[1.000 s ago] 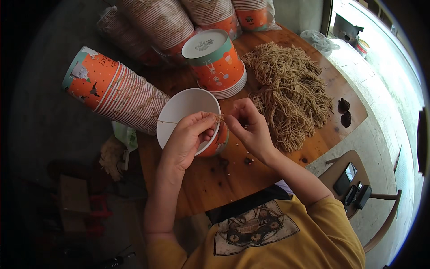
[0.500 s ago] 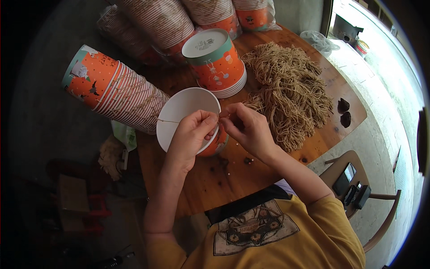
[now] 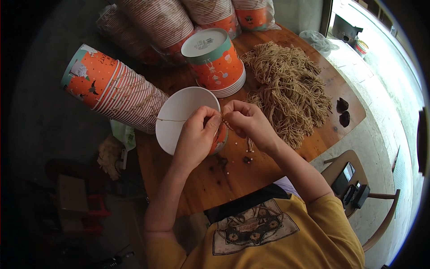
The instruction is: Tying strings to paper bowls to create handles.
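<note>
A paper bucket (image 3: 168, 125) with a white inside and an orange outside stands tilted before me. A thin tan cord (image 3: 172, 120) runs from its left rim across the opening to my left hand (image 3: 197, 136). That hand pinches the cord between thumb and fingers by the right rim. Close beside it, my right hand (image 3: 251, 122) is closed on the cord too, its fingertips almost meeting the left ones. A loose cord end (image 3: 250, 144) hangs below the right hand. The exact crossing of the cord between the fingertips is hidden.
Right of the bucket lies a heap of tan cords (image 3: 286, 89). Behind stands an upside-down stack of orange buckets (image 3: 217, 67); another stack (image 3: 121, 92), with cords on it, leans at left. Small white beads (image 3: 251, 151) dot the wooden table (image 3: 201, 188). A chair (image 3: 358, 168) holds a phone.
My right hand has turned and its fingers have closed more tightly at the rim. A cord end now shows beneath it. My left hand has shifted slightly right, still holding the cord.
</note>
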`<move>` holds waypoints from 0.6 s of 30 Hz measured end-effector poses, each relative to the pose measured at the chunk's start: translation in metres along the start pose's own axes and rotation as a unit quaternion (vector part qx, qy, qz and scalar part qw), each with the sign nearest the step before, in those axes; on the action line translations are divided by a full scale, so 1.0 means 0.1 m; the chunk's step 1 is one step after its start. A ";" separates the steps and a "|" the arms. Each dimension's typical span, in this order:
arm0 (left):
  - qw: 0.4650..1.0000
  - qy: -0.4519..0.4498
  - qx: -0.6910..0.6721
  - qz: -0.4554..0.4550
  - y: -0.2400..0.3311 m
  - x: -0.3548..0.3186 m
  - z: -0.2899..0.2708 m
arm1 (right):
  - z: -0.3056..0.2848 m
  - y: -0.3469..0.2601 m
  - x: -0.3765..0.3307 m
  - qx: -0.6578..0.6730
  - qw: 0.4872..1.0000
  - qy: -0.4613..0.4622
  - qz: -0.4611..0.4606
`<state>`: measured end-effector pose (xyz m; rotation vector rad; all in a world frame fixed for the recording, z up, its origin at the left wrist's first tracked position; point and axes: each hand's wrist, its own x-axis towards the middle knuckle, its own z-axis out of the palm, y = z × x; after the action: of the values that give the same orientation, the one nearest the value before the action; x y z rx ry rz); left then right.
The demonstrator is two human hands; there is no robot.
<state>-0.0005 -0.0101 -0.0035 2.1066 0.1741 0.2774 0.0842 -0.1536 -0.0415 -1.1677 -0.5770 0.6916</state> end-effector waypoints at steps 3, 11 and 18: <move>0.996 -0.028 -0.050 -0.062 0.05 0.03 -0.04 | 0.03 0.06 -0.04 0.024 0.999 0.020 -0.011; 0.971 -0.049 -0.184 -0.146 0.13 0.04 -0.06 | 0.08 0.22 -0.10 -0.234 0.923 0.141 -0.272; 0.972 -0.052 -0.179 -0.141 0.14 0.04 -0.05 | 0.06 0.22 -0.08 -0.283 0.910 0.162 -0.255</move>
<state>0.0020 -0.0126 0.0112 1.7077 0.3321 0.0229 0.0704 -0.1510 -0.0608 -1.5423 -0.7843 -0.1423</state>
